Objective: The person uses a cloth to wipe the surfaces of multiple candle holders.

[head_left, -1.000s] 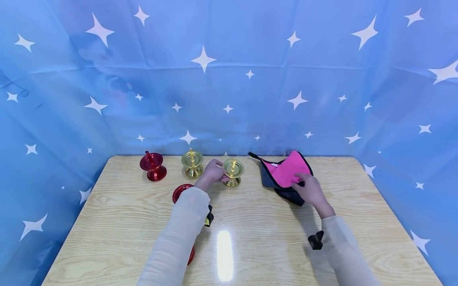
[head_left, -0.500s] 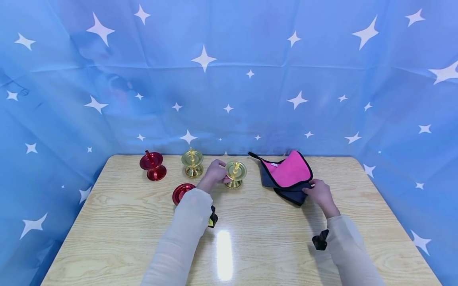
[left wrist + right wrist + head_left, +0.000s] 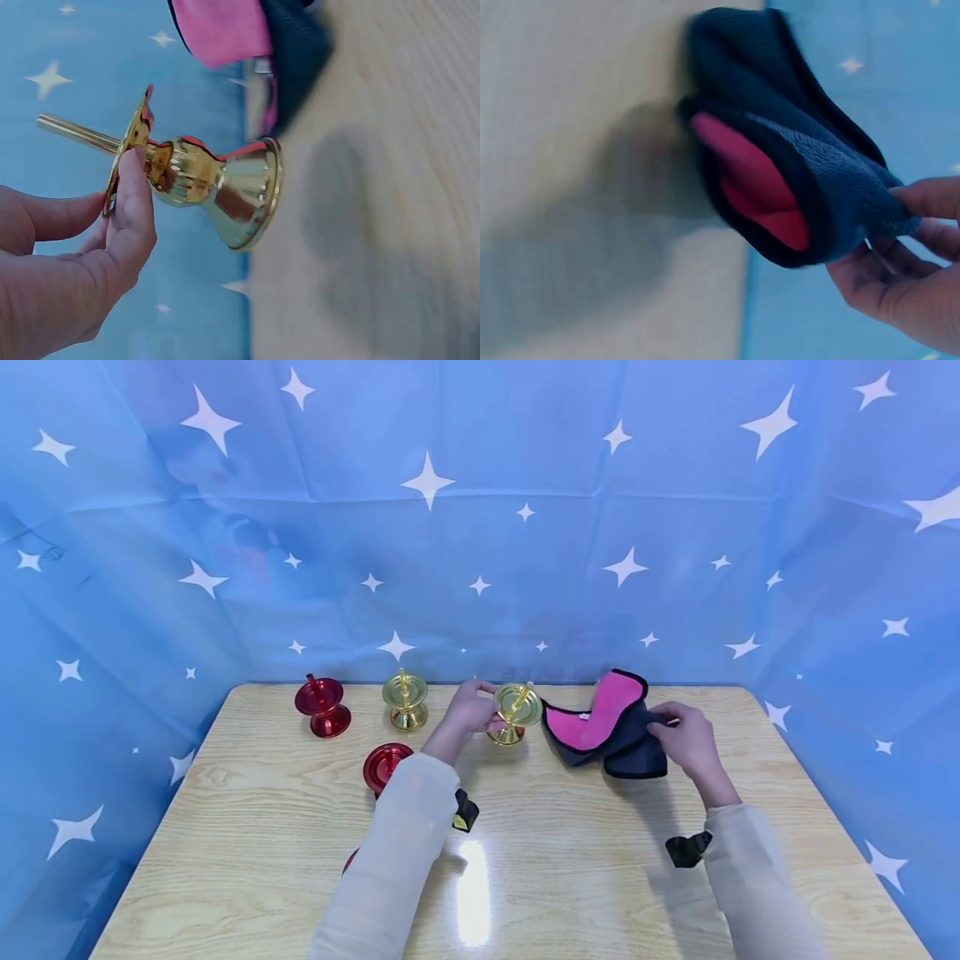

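Observation:
My left hand [image 3: 468, 710] pinches the dish rim of a gold candle holder [image 3: 507, 735], thumb and fingers on either side of the rim in the left wrist view. The holder has a flared foot, a round bulge and a thin tube rising from its dish [image 3: 126, 150]. It is tilted, and its foot stands apart from its shadow. To the right, my right hand [image 3: 686, 739] pinches a cloth [image 3: 637, 731], dark grey outside, pink inside, with black edging. Thumb and fingers bunch the dark side [image 3: 855, 187], and the cloth hangs folded from them.
Left of the hands stand a red candle holder [image 3: 328, 718] and another gold one [image 3: 408, 717] at the back of the wooden table [image 3: 247, 827]. Nearer are a red one [image 3: 384, 764] and a red rim [image 3: 349, 860], partly hidden by the left sleeve. A starry blue curtain [image 3: 480, 543] hangs behind.
My left hand has moved right and raised the gold candle holder, now tilted. My right hand has gone from the cloth's pink side to its dark edge, lifting and folding it rightward.

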Demonstrator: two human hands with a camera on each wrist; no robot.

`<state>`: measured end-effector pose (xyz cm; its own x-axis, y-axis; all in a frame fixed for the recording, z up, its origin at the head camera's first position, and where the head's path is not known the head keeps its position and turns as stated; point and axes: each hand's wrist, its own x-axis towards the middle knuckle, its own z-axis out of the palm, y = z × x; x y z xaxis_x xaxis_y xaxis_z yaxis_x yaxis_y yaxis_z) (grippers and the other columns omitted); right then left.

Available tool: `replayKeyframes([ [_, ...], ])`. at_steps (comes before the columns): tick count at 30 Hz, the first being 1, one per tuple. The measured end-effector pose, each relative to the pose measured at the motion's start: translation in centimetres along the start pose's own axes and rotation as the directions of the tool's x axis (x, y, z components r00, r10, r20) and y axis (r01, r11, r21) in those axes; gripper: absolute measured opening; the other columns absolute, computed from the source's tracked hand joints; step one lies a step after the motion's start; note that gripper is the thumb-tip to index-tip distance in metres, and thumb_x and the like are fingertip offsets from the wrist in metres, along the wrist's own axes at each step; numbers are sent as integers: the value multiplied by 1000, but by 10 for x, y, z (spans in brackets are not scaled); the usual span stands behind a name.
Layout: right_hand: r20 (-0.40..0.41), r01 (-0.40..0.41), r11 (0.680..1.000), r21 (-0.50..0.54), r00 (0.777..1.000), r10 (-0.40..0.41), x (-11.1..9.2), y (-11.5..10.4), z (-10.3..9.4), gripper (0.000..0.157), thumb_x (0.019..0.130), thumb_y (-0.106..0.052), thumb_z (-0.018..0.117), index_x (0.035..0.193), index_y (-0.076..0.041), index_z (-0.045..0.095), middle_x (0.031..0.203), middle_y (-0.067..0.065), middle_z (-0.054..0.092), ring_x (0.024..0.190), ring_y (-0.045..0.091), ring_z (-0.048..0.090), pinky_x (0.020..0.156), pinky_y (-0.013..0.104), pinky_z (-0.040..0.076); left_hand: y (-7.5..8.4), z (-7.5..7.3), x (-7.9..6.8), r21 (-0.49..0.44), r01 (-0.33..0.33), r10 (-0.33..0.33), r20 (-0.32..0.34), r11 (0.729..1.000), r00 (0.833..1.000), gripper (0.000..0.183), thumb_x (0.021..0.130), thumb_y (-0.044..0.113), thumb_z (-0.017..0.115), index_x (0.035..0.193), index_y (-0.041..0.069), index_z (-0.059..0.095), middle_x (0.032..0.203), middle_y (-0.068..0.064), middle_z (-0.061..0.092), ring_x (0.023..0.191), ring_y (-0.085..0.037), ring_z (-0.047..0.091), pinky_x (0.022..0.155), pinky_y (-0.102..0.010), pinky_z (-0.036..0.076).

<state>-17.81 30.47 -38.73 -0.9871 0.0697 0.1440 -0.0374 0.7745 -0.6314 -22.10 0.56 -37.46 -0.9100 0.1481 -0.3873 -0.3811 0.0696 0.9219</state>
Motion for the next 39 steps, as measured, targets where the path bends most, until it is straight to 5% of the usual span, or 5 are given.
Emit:
replayKeyframes([
  [9,-83,182,983,17,980,-180,-3,-52,-26,18,87,-1,57,103,6,62,96,23,59,84,30,54,69,36,43,20,13,-21,-65,-69,72,57,996,996,34,84,-16,44,118,-10,45,78,-17,53,55,-17,54,68,-32,56],
  [16,-121,287,951,116,954,-273,-13,-87,-27,16,87,-1,58,101,5,63,97,18,57,81,-6,48,71,5,42,19,21,-37,-42,-88,90,46,995,995,31,85,-13,46,115,-7,48,82,-20,55,65,-26,61,68,-35,56],
  [21,-129,354,906,232,934,-332,-21,-100,-14,16,84,6,59,100,6,64,100,19,60,85,-7,51,75,5,43,12,23,-44,-66,-82,86,58,994,995,31,87,-11,45,118,-6,47,88,-19,53,62,-21,56,72,-38,55],
  [31,1,324,847,422,934,-357,-36,-101,17,22,85,3,61,106,1,61,114,15,58,93,5,55,78,14,47,6,29,-54,-105,-88,91,30,991,995,29,87,-11,46,116,-5,48,86,-19,55,69,-24,59,76,-42,53],
  [39,87,278,880,386,938,-335,-42,-94,26,27,89,-14,60,116,-11,61,119,4,57,94,10,54,67,23,45,2,30,-53,-117,-134,137,16,984,990,28,86,-15,43,112,-9,50,84,-19,54,62,-20,56,71,-41,54],
])
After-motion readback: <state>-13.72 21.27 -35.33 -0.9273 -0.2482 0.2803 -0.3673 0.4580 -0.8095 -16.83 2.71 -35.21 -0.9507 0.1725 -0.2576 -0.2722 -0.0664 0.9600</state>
